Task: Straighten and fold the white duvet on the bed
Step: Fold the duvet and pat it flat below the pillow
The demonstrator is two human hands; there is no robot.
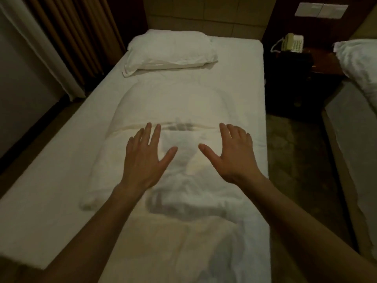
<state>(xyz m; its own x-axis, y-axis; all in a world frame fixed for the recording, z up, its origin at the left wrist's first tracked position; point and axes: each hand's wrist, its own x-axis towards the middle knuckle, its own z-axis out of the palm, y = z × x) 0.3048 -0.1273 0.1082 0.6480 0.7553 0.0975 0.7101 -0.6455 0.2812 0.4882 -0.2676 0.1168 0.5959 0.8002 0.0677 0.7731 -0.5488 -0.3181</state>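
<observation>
We see the white duvet (163,111) lying folded down the middle of the bed (47,180), long axis running 12 to 6 o'clock from our viewpoint, far end just short of the pillow (169,51) at 12. A crosswise fold edge (126,127) sits right at the tips of both hands.

Left hand (144,158) and right hand (230,154) are both over the duvet, palms down, side by side, equally near it. Fingers (157,131) on both are spread, straight and released, grasping nothing. We can't quite tell whether the palms press the cloth or hover just above it; blur and dim light hide contact.

The key relation: the fold edge lies at 12 o'clock from the fingertips, and the rumpled, loose end (183,201) lies at 6, under the wrists, toward us. So we judge the next move is a smoothing push away toward 12, or a reach back to 6 for the loose end. Neither hand has an advantage.

A phone (292,42) sits on the nightstand at 1 o'clock; a second bed (357,58) lies at 3.
</observation>
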